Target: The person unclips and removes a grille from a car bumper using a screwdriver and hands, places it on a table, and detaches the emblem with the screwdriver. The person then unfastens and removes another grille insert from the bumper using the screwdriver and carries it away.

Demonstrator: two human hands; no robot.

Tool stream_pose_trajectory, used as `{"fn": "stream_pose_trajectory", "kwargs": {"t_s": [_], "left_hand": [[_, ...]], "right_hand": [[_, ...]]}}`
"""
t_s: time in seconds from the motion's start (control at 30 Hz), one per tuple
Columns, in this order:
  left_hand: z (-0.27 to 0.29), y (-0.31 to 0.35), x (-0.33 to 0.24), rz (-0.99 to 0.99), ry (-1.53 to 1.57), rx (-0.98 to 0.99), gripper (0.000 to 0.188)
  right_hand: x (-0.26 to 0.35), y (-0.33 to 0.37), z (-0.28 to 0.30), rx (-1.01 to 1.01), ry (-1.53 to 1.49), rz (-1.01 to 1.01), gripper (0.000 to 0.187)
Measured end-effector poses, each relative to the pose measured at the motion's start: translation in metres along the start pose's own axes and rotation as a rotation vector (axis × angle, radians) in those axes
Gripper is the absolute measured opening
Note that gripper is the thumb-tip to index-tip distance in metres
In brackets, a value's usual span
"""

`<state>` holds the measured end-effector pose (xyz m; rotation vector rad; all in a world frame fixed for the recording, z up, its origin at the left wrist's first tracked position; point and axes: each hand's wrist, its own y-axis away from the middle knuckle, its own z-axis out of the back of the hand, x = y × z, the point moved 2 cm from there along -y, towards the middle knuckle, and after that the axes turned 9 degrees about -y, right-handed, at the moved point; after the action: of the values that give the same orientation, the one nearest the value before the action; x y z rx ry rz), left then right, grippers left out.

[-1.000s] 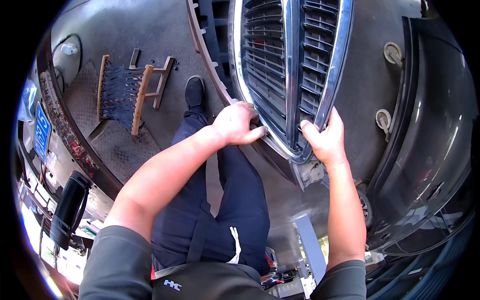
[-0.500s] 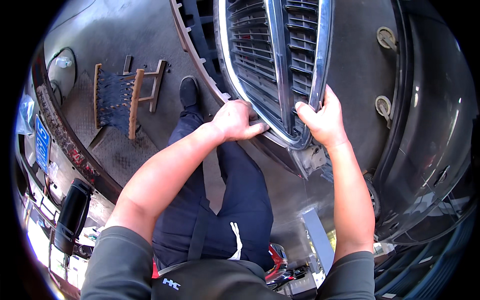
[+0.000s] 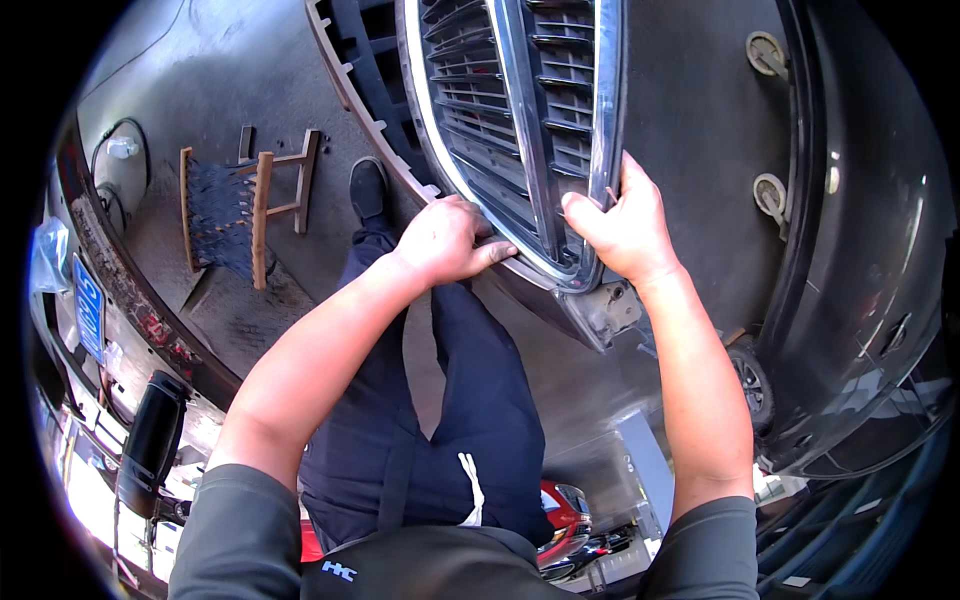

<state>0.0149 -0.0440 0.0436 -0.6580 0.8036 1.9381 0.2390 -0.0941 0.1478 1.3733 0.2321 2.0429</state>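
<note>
A car grille (image 3: pixel 470 105) with dark slats, a chrome frame and a chrome centre bar stands in front of me, its narrow end toward me. It sits against a dark bumper (image 3: pixel 535 300), whose notched edge runs along the left. My left hand (image 3: pixel 440 242) is closed over the bumper's edge beside the grille's lower left, thumb lying along the rim. Around the right side of the chrome frame my right hand (image 3: pixel 632 228) is closed, its thumb on the front over the slats. Its other fingers are partly hidden behind the frame.
A low wooden stool (image 3: pixel 262 220) with a woven dark seat stands at left. To the right is a dark car body (image 3: pixel 865 250), with pale casters (image 3: pixel 766 54) beside it. A blue plate (image 3: pixel 88 308) shows at far left, near a black mirror-like part (image 3: pixel 152 430).
The grille and bumper have shifted a little to the left, both hands moving with them. The grips look the same. The whole view has also shifted slightly.
</note>
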Motion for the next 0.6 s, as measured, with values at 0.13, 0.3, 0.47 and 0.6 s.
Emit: {"fn": "stream_pose_trajectory", "kwargs": {"t_s": [0.13, 0.3, 0.47, 0.6], "left_hand": [[0.01, -0.002, -0.009, -0.042, -0.224, 0.066, 0.034], [0.061, -0.005, -0.051, 0.066, -0.559, 0.358, 0.028], [0.157, -0.047, -0.096, -0.122, -0.573, -0.286, 0.062], [0.179, -0.113, -0.123, -0.446, -0.957, -0.114, 0.108]], "right_hand": [[0.008, 0.002, 0.004, -0.004, 0.065, 0.003, 0.042], [0.015, 0.002, 0.007, 0.019, 0.175, 0.102, 0.048], [0.01, 0.01, 0.02, 0.022, 0.266, 0.062, 0.071], [0.004, 0.006, 0.025, 0.051, 0.211, 0.055, 0.065]]}}
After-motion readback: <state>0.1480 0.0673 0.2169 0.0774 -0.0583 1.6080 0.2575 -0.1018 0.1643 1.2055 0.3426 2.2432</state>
